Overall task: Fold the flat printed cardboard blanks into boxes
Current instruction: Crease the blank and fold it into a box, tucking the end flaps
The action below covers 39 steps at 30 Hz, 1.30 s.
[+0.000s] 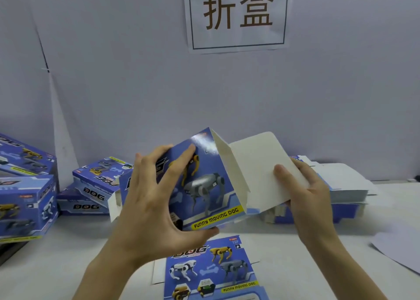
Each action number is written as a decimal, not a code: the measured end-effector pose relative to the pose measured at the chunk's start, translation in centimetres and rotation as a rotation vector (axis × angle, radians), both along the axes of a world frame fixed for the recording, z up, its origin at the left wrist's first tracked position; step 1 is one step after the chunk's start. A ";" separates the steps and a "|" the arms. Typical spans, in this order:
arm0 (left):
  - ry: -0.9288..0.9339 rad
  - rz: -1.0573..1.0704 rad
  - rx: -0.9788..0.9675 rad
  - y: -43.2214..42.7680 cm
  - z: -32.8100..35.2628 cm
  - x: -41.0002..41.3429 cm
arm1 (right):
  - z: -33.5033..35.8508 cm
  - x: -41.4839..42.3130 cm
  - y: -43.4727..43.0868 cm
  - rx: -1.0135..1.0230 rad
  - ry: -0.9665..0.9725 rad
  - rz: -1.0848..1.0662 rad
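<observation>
My left hand point(156, 199) grips the half-formed box point(204, 186), fingers spread; my right hand point(304, 193) pinches its white flap point(256, 163).

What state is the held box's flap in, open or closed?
Open: the white flap sticks out from the box, pinched by the right hand.

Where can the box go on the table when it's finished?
Bare table shows on the near left, between the finished boxes and the flat blank. There is a smaller patch on the right, between the stack of blanks and the white sheet. The far left is crowded with boxes, and the blank fills the near middle.
</observation>
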<state>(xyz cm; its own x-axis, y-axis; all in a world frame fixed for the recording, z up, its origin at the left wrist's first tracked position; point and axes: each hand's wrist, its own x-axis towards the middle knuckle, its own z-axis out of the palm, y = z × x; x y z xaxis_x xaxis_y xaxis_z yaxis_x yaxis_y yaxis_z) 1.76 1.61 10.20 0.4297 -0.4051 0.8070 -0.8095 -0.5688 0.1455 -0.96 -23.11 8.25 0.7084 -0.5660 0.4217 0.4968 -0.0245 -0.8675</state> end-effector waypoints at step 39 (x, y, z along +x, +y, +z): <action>-0.052 0.115 0.030 -2.8 -2.5 0.7 | 1.2 -1.2 2.3 0.011 -0.115 0.074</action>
